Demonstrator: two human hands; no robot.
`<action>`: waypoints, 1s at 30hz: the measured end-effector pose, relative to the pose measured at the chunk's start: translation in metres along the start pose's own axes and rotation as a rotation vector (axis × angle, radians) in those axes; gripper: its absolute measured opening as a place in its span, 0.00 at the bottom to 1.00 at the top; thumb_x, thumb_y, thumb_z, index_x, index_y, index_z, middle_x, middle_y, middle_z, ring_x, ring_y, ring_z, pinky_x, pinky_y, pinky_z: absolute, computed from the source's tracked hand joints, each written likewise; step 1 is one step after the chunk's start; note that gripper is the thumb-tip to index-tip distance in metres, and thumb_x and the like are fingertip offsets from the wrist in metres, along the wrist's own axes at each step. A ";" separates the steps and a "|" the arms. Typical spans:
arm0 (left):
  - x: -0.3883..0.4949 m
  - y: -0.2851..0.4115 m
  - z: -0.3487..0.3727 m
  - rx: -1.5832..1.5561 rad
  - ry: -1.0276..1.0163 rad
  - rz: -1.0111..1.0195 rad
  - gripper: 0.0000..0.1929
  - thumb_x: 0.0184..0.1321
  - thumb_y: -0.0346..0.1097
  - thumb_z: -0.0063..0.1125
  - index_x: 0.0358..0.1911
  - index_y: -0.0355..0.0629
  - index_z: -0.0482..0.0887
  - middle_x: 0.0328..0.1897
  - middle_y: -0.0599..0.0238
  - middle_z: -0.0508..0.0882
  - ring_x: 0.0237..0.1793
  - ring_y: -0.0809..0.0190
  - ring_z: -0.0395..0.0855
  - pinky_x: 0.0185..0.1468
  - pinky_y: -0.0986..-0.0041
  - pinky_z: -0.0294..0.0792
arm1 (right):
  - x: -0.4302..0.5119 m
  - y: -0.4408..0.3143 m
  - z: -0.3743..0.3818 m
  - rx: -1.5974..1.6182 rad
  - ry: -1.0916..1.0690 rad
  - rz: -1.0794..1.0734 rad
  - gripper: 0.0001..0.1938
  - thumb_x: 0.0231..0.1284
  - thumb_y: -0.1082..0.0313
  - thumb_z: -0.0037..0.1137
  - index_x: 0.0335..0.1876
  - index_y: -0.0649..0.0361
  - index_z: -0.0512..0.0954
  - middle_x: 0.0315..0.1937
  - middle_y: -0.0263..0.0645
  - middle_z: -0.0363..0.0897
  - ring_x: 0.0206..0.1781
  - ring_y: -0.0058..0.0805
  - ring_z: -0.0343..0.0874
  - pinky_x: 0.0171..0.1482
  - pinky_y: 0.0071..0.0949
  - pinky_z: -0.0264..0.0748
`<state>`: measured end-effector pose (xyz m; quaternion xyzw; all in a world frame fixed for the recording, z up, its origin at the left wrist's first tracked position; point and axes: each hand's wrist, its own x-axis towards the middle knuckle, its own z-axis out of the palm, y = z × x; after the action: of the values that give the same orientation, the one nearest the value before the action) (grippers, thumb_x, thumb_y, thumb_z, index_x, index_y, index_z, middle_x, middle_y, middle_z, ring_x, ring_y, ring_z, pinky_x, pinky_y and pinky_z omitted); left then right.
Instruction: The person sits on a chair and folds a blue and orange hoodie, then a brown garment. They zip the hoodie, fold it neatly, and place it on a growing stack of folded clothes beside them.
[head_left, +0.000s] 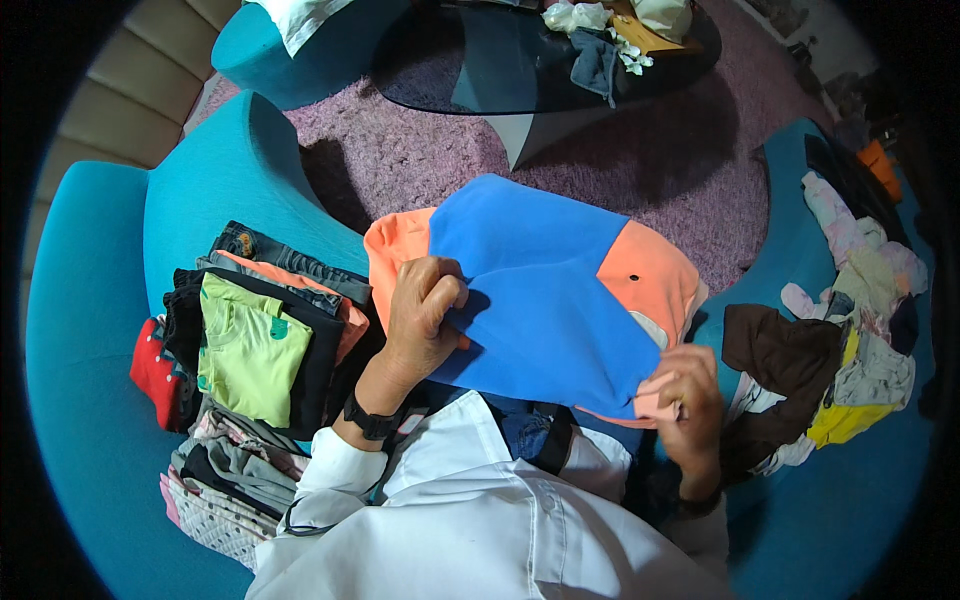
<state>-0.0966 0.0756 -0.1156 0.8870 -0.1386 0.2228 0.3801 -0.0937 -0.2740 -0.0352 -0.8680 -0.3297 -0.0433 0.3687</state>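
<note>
A blue and orange garment lies spread over my lap, its cut not plain from this side. My left hand grips its fabric near the left side, fingers curled. At the lower right edge, my right hand pinches an orange part of the cloth. On the orange section at the right there is a small dark eyelet. Left of me, a lime-green T-shirt tops a pile of folded clothes, with folded jeans at its back.
A teal sofa curves around me. Folded clothes are stacked at the lower left. Loose clothes, among them a brown garment, lie on the right. Ahead, a dark glass table stands on a purple rug.
</note>
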 end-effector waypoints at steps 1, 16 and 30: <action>-0.001 0.002 -0.001 0.010 0.000 0.048 0.24 0.25 0.20 0.65 0.31 0.45 0.72 0.44 0.61 0.80 0.45 0.48 0.77 0.50 0.61 0.68 | -0.008 -0.004 0.004 0.003 0.022 -0.009 0.18 0.43 0.81 0.68 0.33 0.53 0.68 0.41 0.39 0.81 0.50 0.44 0.79 0.51 0.39 0.75; -0.033 0.025 -0.024 0.274 0.027 0.207 0.17 0.35 0.25 0.63 0.34 0.45 0.79 0.37 0.62 0.78 0.39 0.51 0.79 0.48 0.60 0.67 | -0.042 -0.008 0.006 0.088 0.144 0.094 0.16 0.44 0.84 0.63 0.30 0.55 0.69 0.42 0.36 0.83 0.53 0.43 0.78 0.55 0.39 0.74; -0.015 0.040 -0.050 -0.019 -0.310 -0.069 0.20 0.44 0.41 0.70 0.40 0.41 0.79 0.51 0.52 0.77 0.52 0.44 0.77 0.57 0.56 0.69 | -0.051 0.017 -0.004 0.153 0.028 0.182 0.06 0.55 0.81 0.52 0.27 0.61 0.76 0.41 0.41 0.86 0.48 0.38 0.81 0.51 0.36 0.75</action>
<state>-0.1406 0.0868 -0.0683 0.9113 -0.1672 0.0686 0.3701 -0.1219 -0.3129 -0.0588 -0.8631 -0.2469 0.0035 0.4406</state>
